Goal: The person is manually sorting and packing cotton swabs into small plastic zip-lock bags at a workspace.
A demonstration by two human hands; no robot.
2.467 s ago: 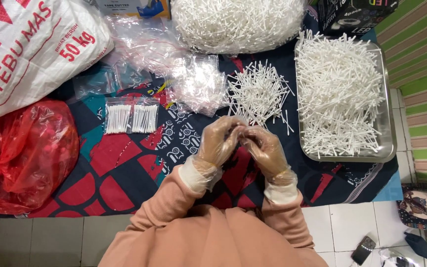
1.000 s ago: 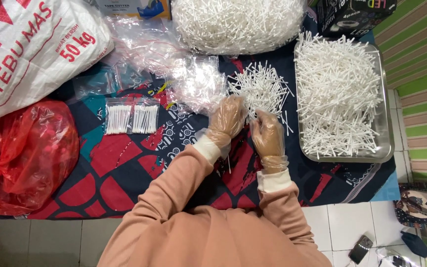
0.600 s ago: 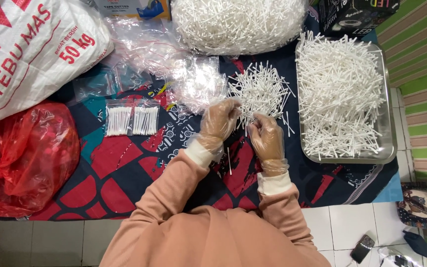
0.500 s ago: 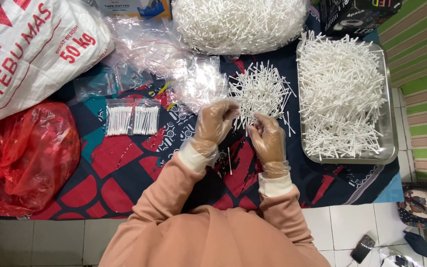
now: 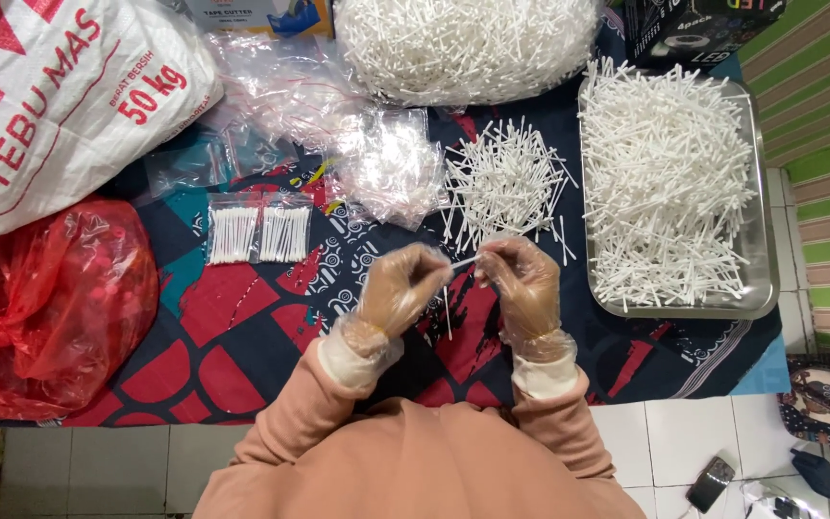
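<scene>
**Cotton swabs gathered between two gloved hands**

A small bunch of cotton swabs sits between the two hands, just in front of the loose heap of swabs on the patterned cloth. The left hand, in a thin clear glove, is curled around one end; the right hand, gloved likewise, pinches the other end with its fingertips. How many swabs the bunch holds cannot be made out.

To the right a metal tray is piled with more swabs. Two filled packets lie to the left, near empty clear bags and a red plastic bag. A large bag of swabs lies beyond the heap.

The slick gloves could let a swab slide out of the bunch, and a loose pinch could splay the ends unevenly. A sleeve could brush the heap.
</scene>
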